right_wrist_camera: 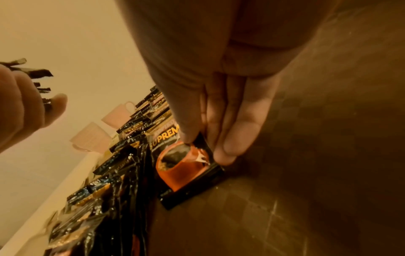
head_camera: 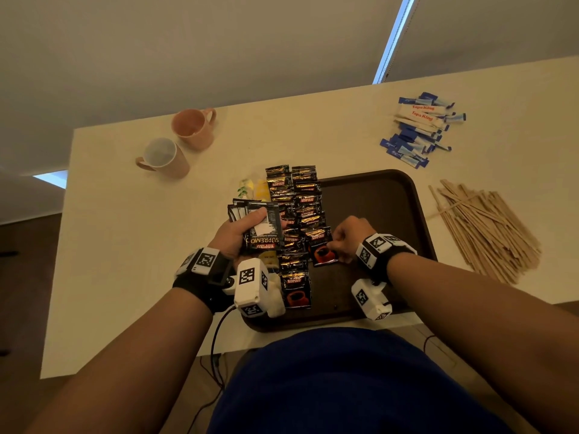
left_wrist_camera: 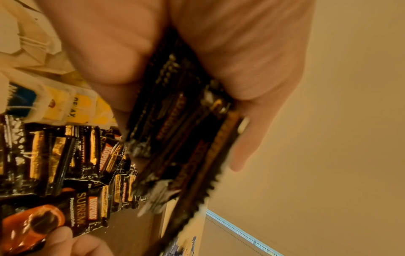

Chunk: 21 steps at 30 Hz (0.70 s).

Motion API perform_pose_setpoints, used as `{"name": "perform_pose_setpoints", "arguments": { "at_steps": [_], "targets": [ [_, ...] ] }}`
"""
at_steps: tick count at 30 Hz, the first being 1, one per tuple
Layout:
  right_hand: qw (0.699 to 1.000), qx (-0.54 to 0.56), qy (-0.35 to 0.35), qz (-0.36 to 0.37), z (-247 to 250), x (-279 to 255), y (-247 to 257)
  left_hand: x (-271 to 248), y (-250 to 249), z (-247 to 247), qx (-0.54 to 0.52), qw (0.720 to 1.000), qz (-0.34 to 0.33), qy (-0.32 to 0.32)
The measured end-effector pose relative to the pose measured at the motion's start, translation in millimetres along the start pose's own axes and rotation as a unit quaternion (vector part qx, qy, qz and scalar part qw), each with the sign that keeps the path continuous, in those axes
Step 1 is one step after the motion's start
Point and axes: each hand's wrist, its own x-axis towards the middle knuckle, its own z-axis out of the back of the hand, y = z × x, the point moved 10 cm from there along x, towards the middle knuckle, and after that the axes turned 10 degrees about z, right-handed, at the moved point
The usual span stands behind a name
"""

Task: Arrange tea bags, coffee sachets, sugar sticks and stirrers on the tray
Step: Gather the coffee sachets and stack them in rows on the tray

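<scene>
From the head camera, a dark brown plastic tray (head_camera: 376, 195) sits on a cream table (head_camera: 125, 245) in front of a seated person. Two overlapping columns of glossy black coffee sachets (head_camera: 300, 208) run down the tray's left part. The left hand (head_camera: 238, 233) is curled round a fanned stack of black sachets (head_camera: 260, 227), held above the tray's left edge. The right hand (head_camera: 351, 236) pinches the corner of a single black sachet printed with an orange cup (head_camera: 322, 252), which lies at the near end of the right column. Yellow-tagged paper tea bags (head_camera: 255, 187) peek out left of the columns. Blue and white sugar sticks (head_camera: 419, 130) lie in a heap on the table beyond the tray, and pale wooden stirrers (head_camera: 482, 227) lie in a pile to its right; neither is on the tray. Two pink mugs (head_camera: 178, 142) stand far left.

From the left wrist camera, thumb and fingers clamp the stack edge-on, with tea bags and laid sachets below.

From the right wrist camera, thumb and fingertips (right_wrist_camera: 232, 145) pinch the orange-cup sachet's corner against the bare tray floor.

Judged from this, the tea bags look placed, the coffee is partly laid with a handful remaining, and sugar and stirrers are not yet started.
</scene>
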Motion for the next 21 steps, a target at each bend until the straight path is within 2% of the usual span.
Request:
{"name": "perform_pose_setpoints", "arguments": {
  "at_steps": [7, 12, 14, 16, 19, 21],
  "targets": [
    [1.000, 0.026, -0.003, -0.017, -5.3, 0.2, 1.9, 1.6, 1.2, 4.4, -0.013, 1.000, -0.002, -0.004],
    [0.999, -0.032, -0.033, 0.005, 19.6, -8.8, 10.9, 4.6, 4.1, 8.7, -0.025, 0.999, 0.010, -0.024],
    [0.994, -0.065, -0.071, 0.059, 37.2, -13.2, 29.2, 5.7, 5.1, 9.5, -0.026, 0.999, 0.015, -0.028],
    [0.979, -0.048, -0.120, 0.155, 52.2, -21.3, 60.1, 7.0, 5.9, 8.3, -0.016, 0.999, 0.020, -0.029],
    [0.938, -0.023, -0.165, 0.305, 64.8, -39.7, 112.2, 10.1, 7.1, 7.8, -0.013, 0.999, 0.029, -0.026],
    [0.913, -0.048, -0.167, 0.370, 63.3, -47.6, 138.7, 10.9, 8.6, 4.8, -0.010, 0.999, 0.038, -0.017]
  ]
}}
